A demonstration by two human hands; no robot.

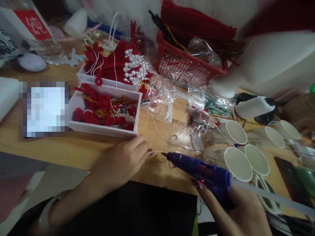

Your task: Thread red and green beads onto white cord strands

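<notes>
My right hand grips a blue hot glue gun, its nozzle pointing left. A long translucent glue stick sticks out of its back, and a small red light glows on its side. My left hand rests low over the table edge with its fingers pressed together. A thin pale strand runs between its fingertips and the nozzle; whatever is pinched is too small to make out. Just beyond the left hand stands a white box of red fuzzy pieces, gold trims and beads.
Another white box holds red fuzzy shapes and white pearl sprays. A red basket stands behind clear plastic bags. Several paper cups crowd the right. A blurred-out bright rectangle and a bottle are at left.
</notes>
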